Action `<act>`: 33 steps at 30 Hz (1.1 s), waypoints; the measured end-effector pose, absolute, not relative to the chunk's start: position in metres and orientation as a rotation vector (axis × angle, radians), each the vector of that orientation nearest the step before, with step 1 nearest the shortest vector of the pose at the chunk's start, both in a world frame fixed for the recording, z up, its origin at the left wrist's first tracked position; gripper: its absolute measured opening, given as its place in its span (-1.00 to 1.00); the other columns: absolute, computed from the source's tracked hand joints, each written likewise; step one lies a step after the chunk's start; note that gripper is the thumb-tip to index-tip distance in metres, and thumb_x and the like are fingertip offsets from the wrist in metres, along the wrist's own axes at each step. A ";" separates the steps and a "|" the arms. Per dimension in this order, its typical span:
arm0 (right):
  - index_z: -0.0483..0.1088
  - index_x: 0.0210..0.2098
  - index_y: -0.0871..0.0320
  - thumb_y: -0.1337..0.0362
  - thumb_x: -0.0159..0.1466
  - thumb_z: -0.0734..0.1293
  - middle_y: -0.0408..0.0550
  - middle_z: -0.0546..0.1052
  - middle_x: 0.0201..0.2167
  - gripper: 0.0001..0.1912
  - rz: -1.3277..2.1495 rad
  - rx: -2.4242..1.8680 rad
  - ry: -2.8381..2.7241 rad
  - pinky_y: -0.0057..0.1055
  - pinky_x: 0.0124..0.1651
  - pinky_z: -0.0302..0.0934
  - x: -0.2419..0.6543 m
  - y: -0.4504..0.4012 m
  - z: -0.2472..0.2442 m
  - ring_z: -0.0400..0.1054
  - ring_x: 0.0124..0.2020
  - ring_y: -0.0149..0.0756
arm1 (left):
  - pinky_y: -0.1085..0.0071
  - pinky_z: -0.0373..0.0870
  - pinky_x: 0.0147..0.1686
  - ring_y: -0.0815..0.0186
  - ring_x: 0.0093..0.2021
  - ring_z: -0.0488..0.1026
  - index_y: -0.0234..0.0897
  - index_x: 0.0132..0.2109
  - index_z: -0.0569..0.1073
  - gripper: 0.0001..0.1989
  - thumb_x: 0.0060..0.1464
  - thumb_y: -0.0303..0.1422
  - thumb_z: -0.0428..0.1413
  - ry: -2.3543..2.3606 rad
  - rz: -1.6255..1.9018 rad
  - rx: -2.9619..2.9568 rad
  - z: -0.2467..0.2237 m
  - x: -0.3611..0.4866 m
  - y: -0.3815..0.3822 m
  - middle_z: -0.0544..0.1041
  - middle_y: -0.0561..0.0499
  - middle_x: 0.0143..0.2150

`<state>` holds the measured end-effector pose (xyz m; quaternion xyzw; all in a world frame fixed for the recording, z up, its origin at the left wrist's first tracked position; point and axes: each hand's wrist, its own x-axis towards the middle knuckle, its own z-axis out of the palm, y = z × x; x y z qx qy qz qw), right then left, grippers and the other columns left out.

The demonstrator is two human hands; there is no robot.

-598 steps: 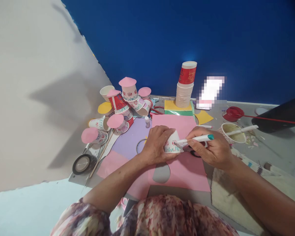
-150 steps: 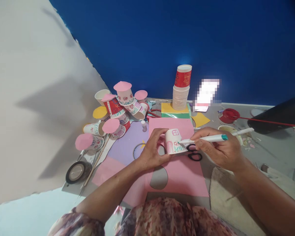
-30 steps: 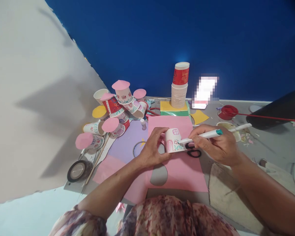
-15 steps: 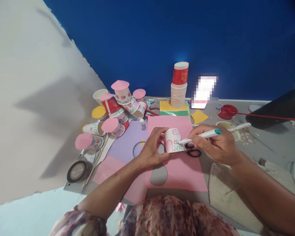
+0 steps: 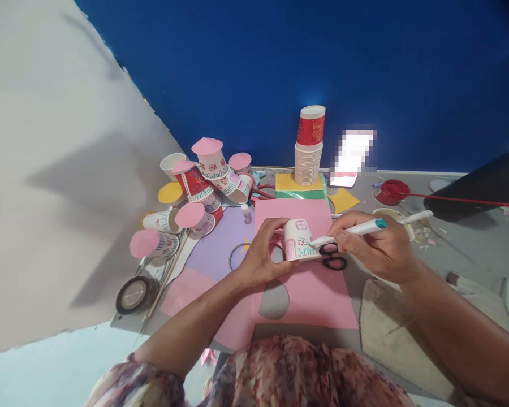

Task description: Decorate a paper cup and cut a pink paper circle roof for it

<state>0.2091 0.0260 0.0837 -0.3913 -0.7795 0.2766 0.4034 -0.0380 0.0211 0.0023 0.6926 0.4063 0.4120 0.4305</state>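
Note:
My left hand (image 5: 265, 251) grips a white paper cup (image 5: 299, 240) upside down, fingers at its top and thumb near its rim. A pink window, a pink door, red flowers and green strokes are drawn on the cup. In my right hand (image 5: 377, 246) is a white marker (image 5: 360, 229) with a green end, its tip at the cup's right side by the flowers. A second white pen (image 5: 422, 216) sticks out behind that hand. Beneath the cup lie pink paper (image 5: 314, 305) with a round hole cut in it and black-handled scissors (image 5: 335, 263).
Decorated cups with pink cone tops (image 5: 207, 147) crowd the left back. A tall cup stack (image 5: 309, 164) stands on yellow and green paper. Also around are a glue stick (image 5: 246, 213), a tape roll (image 5: 133, 295), a red round container (image 5: 391, 192) and a bright phone (image 5: 351, 158).
The cup has turned slightly in my left hand, and the marker tip has shifted a little to the right along its side. My right hand has moved slightly right with it.

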 end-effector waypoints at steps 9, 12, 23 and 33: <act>0.54 -0.32 0.10 0.28 0.42 0.35 -0.14 0.64 -0.51 -0.82 0.627 -0.952 -1.965 -0.51 -0.56 0.30 0.208 0.027 0.084 0.50 -0.58 -0.38 | 0.11 0.58 0.07 0.03 0.16 0.48 -0.15 0.28 0.32 -0.24 -0.06 -0.32 0.38 0.996 1.020 1.747 0.006 -0.038 0.020 0.41 -0.18 0.22; 0.54 -0.32 0.09 0.26 0.42 0.35 -0.12 0.64 -0.51 -0.81 0.640 -0.973 -1.966 -0.48 -0.60 0.28 0.208 0.027 0.084 0.50 -0.59 -0.34 | 0.10 0.57 0.08 0.03 0.17 0.47 -0.15 0.28 0.30 -0.24 -0.06 -0.34 0.36 0.980 1.015 1.731 0.005 -0.038 0.020 0.38 -0.19 0.25; 0.55 -0.32 0.07 0.15 0.43 0.36 -0.11 0.62 -0.53 -0.77 0.709 -1.003 -1.929 -0.44 -0.58 0.27 0.207 0.026 0.082 0.49 -0.57 -0.30 | 0.11 0.57 0.08 0.04 0.16 0.46 -0.13 0.29 0.32 -0.23 -0.07 -0.35 0.38 0.979 1.018 1.751 0.003 -0.038 0.021 0.40 -0.17 0.23; 0.52 -0.31 0.07 0.21 0.44 0.34 -0.14 0.61 -0.55 -0.81 0.713 -0.926 -1.976 -0.46 -0.54 0.27 0.206 0.026 0.085 0.46 -0.59 -0.36 | 0.13 0.52 0.09 0.08 0.15 0.45 -0.14 0.28 0.31 -0.25 -0.07 -0.43 0.33 0.926 1.050 1.823 0.001 -0.040 0.022 0.39 -0.14 0.21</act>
